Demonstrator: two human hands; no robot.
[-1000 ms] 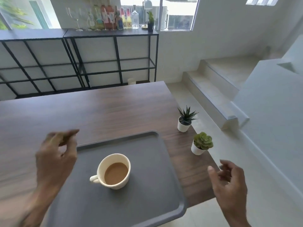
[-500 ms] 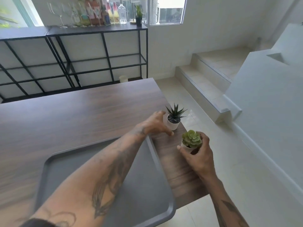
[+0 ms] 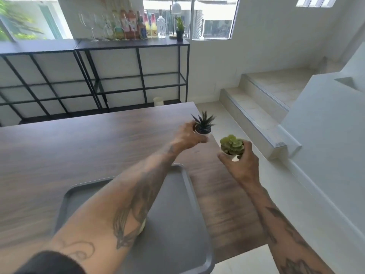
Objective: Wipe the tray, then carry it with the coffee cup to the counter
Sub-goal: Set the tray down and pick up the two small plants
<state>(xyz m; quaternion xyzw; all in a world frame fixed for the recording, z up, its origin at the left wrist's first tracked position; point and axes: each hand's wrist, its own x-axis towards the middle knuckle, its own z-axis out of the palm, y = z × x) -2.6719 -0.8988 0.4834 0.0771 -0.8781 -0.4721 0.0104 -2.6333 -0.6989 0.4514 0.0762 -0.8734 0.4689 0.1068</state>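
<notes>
The dark grey tray [image 3: 177, 214] lies on the wooden table [image 3: 79, 155] near its front right corner. My left forearm crosses over the tray and hides nearly all of the coffee cup [image 3: 143, 226]; only a sliver of its white side shows under the arm. My left hand [image 3: 187, 136] grips the white pot of the spiky dark plant [image 3: 203, 123], held a little above the table's right edge. My right hand [image 3: 242, 165] holds the white pot of the round green succulent [image 3: 232, 145], also raised.
Black metal shelving [image 3: 138, 76] stands behind the table, with bottles and glasses [image 3: 128, 24] on top. Tiled steps [image 3: 256, 107] and a white half wall [image 3: 325, 125] lie to the right, with pale floor between them and the table.
Both hands went from hovering beside the tray to the two small plants, closed on their pots and lifted them. The camera view shifted, and my left arm now covers the cup.
</notes>
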